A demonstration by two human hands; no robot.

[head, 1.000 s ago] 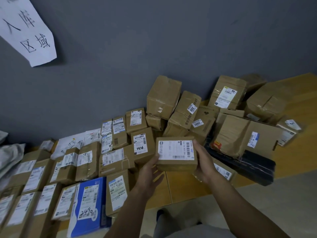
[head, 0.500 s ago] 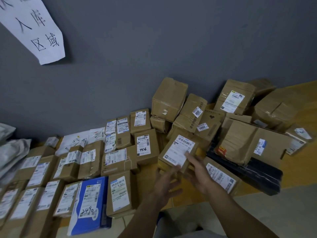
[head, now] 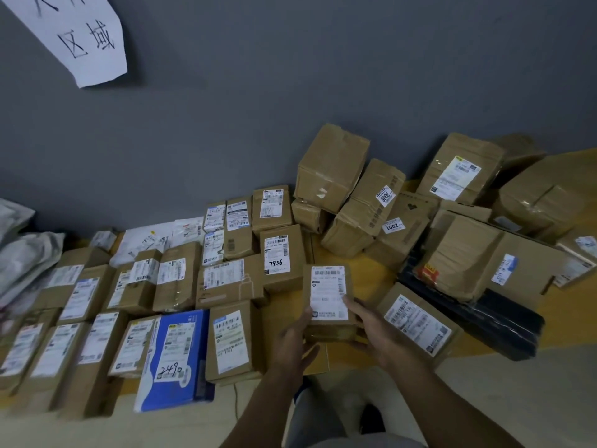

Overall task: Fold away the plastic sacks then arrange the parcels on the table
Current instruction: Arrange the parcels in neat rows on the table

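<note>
The left hand's (head: 292, 339) fingers (head: 302, 320) lie fairly straight, pressed along the left side of a small cardboard parcel (head: 326, 286). The right hand's (head: 379, 331) fingers (head: 350, 301) curl over its right edge, one tip on the white label. The parcel lies label up on the wooden counter (head: 371, 273), just right of the parcel marked 7936 (head: 279, 257). To the left stand rows of labelled parcels, including a blue mailer marked 2490 (head: 176, 357). To the right lie a labelled box (head: 416, 321) and a black-wrapped parcel (head: 504, 321). Behind them is a loose heap of cardboard boxes (head: 355, 195). Crumpled plastic sacks (head: 22, 257) lie far left against the grey wall (head: 290, 76).
</note>
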